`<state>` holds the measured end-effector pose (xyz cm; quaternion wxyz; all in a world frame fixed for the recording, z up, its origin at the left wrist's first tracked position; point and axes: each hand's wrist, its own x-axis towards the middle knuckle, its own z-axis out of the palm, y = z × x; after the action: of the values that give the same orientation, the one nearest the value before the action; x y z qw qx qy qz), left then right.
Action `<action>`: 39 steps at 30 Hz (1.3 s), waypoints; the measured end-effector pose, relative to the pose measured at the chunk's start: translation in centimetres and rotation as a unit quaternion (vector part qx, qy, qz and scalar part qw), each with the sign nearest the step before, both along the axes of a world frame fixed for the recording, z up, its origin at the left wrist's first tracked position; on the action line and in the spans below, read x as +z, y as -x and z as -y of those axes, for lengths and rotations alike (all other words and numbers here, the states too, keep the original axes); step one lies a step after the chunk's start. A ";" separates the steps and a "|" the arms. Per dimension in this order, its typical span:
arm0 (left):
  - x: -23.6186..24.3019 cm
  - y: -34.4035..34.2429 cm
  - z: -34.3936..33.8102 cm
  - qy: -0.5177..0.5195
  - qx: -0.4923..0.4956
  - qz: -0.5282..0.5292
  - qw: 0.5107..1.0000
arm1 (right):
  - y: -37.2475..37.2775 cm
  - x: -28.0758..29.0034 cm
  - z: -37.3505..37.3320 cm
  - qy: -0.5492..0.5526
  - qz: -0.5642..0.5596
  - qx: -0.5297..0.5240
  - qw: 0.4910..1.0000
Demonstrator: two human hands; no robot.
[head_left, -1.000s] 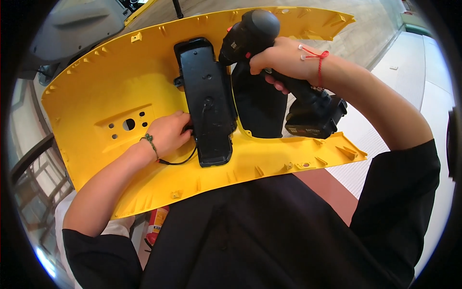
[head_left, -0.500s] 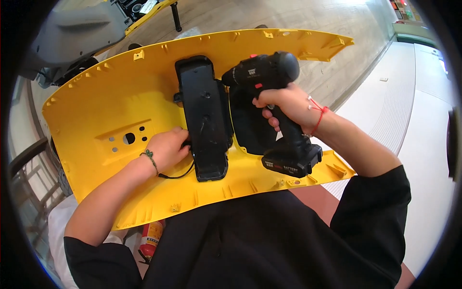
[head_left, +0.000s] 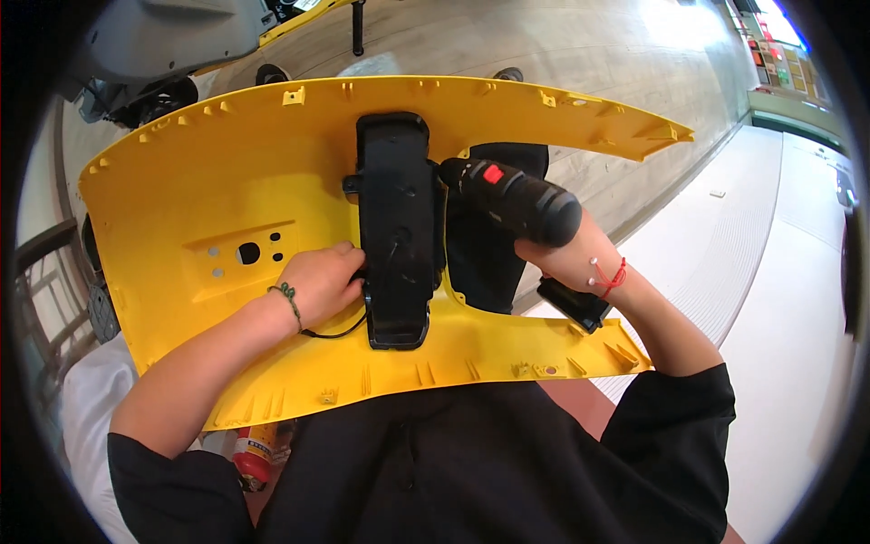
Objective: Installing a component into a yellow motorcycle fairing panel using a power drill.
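A curved yellow plastic panel [head_left: 163, 218] lies across my lap with its ribbed inner side up. A long black plastic housing [head_left: 396, 236] is set across its middle, and a thin black cable [head_left: 340, 334] comes out near its left side. My left hand [head_left: 322, 281] has its fingers curled against the housing's left edge, fingertips partly hidden. My right hand [head_left: 580, 258] is wrapped round the grip of a black cordless drill [head_left: 517, 199] with a red switch. The drill's nose points left, at the housing's right edge; its tip is hard to make out.
The panel has a cutout at right, with dark cloth [head_left: 485, 249] showing through. A grey and black vehicle body [head_left: 172, 41] stands far left. A red fire extinguisher [head_left: 254, 458] is below the panel. Wooden flooring [head_left: 616, 54] lies beyond; a white ridged surface [head_left: 716, 236] is at right.
The drill has swung from side-on to the panel to tilting down, its rear now toward me and right. My left hand stays at the housing's edge. The view has shifted slightly.
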<state>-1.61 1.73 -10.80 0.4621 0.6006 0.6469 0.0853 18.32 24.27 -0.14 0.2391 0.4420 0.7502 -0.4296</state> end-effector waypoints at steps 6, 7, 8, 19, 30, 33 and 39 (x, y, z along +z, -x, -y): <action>-0.3 0.3 0.1 0.011 -0.001 0.020 1.000 | 1.7 0.8 -1.3 -0.069 0.034 0.193 0.978; -0.3 0.4 0.0 0.016 -0.003 0.029 0.999 | 2.0 1.0 -1.6 -0.067 0.036 0.196 0.978; -0.3 0.4 0.2 0.018 0.000 0.031 0.999 | 2.5 1.3 -1.8 -0.062 0.051 0.223 0.972; -0.1 -0.4 1.2 -0.053 0.056 0.011 0.997 | 3.7 3.4 -1.5 -0.124 0.046 0.318 0.939; -0.3 0.3 0.7 -0.089 0.064 0.027 0.994 | 1.9 2.6 1.1 -0.076 -0.025 0.166 0.983; -0.4 0.4 0.7 -0.094 0.069 0.033 0.993 | 1.4 2.0 2.5 -0.028 0.006 0.084 0.996; -0.1 0.5 0.4 -0.080 0.076 0.033 0.993 | 1.0 1.5 4.1 -0.032 -0.054 0.004 0.998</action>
<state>-2.07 1.31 -10.94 0.4261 0.5815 0.6660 0.1915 17.32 20.21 1.38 0.1855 0.4229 0.7770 -0.4279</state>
